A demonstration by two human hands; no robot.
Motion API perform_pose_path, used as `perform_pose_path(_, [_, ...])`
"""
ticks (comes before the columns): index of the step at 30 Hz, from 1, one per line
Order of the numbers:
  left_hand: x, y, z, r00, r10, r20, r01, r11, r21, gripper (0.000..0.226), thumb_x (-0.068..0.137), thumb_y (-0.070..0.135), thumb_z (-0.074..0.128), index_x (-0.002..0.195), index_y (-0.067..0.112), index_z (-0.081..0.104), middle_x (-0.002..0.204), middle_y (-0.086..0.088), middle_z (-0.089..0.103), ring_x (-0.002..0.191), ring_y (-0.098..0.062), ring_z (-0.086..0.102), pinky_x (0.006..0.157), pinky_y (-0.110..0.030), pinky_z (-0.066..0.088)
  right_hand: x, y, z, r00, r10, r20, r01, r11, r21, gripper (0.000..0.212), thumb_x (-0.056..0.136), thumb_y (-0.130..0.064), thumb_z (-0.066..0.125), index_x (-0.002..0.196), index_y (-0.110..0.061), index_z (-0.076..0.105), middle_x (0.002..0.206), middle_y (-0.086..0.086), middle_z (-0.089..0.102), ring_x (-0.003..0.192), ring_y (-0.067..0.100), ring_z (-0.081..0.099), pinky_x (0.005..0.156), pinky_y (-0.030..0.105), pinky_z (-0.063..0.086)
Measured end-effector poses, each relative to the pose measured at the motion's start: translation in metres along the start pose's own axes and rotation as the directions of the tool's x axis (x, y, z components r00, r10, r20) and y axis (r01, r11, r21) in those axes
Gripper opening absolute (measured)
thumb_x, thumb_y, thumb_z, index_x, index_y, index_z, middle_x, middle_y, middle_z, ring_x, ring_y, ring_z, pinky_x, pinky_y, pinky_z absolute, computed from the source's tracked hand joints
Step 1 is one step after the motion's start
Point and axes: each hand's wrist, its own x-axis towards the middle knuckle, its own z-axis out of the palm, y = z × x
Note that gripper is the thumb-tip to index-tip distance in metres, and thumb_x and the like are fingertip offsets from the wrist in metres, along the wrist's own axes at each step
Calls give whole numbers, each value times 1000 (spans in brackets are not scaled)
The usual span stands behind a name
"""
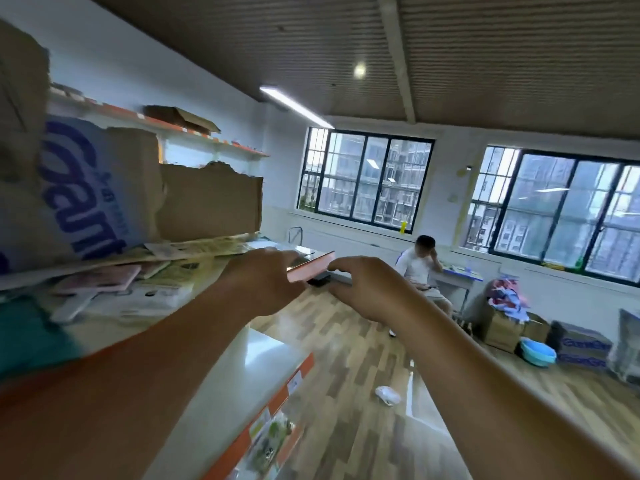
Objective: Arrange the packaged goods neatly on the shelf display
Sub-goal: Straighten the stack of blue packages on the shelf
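Slatted brown ceiling, white walls and two wide dark-framed windows (363,178) enclose a room with a wood-pattern floor. A white shelf unit (221,386) with an orange front edge runs along the left side, seen from above its top level.

On the shelf unit's top stands a large cardboard carton (86,188) printed with big blue letters. Touching it, further along the top, is a plain brown carton (211,202) with a ragged, torn upper edge. Flat packets (166,271) in pale yellow, pink and white lie loosely overlapped in front of both cartons, in no neat order.

Two bare forearms reach forward over the shelf unit's far end. The left hand (266,282) has its fingers curled round the left end of a thin pink package (308,268) and holds it level in the air, just past the shelf unit's end and above the floor. The right hand (367,289) has forefinger and thumb spread apart; the forefinger tip touches the package's right corner, and the thumb sits below, off the package.

Well beyond the shelf unit, a person (419,265) in white sits by the wall. A blue basin (538,353) stands on the floor to the right. A crumpled white scrap (388,394) lies on the floor beside the shelf unit.
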Motion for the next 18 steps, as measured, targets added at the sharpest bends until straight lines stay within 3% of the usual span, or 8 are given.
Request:
perform_pose_path(3, [23, -3, 10, 999, -7, -34, 10, 995, 96, 49, 81, 73, 49, 114, 39, 64, 99, 9, 70, 87, -17, 63, 79, -34, 57, 31, 10, 15, 999, -38, -17, 39, 997, 59, 27, 91, -33, 62, 117, -28, 69, 115, -1, 69, 103, 21, 63, 88, 37, 52])
perform_pose_path(6, [41, -7, 18, 1000, -12, -23, 15, 990, 140, 70, 73, 72, 40, 124, 33, 66, 114, 6, 72, 95, -18, 67, 83, -33, 57, 63, 26, 30, 996, -90, -1, 90, 994, 59, 23, 92, -33, 60, 114, -29, 69, 110, -2, 70, 98, 20, 63, 83, 35, 52])
perform_pose_path(9, [63, -16, 31, 999, -31, -29, 36, 977, 210, 53, 86, 62, 57, 128, 31, 65, 115, 6, 73, 87, -14, 66, 68, -21, 52, 100, 50, 47, 993, -120, -7, 120, 990, 68, 32, 93, -36, 62, 124, -30, 65, 122, -1, 67, 107, 22, 61, 88, 35, 51])
perform_pose_path(12, [89, -25, 44, 994, -107, -31, 111, 960, 256, 52, 92, 50, 66, 138, 29, 59, 126, 6, 69, 86, -8, 59, 56, -10, 34, 140, 71, 64, 986, -166, -7, 166, 983, 78, 40, 93, -41, 63, 132, -31, 61, 131, -1, 65, 111, 23, 61, 92, 37, 52])
perform_pose_path(15, [115, -34, 63, 979, -195, -59, 204, 941, 269, 56, 90, 46, 68, 143, 30, 55, 134, 4, 65, 100, -14, 64, 66, -18, 42, 186, 95, 82, 977, -213, 8, 210, 970, 120, 36, 92, -40, 63, 128, -35, 62, 120, 0, 68, 94, 22, 65, 77, 36, 57])
perform_pose_path(18, [135, -45, 81, 954, -296, -39, 295, 913, 281, 55, 87, 43, 68, 140, 33, 56, 130, 6, 67, 98, -11, 63, 65, -19, 42, 227, 113, 97, 970, -241, 46, 231, 961, 155, 40, 91, -40, 62, 131, -37, 59, 124, -1, 67, 93, 22, 65, 67, 27, 48])
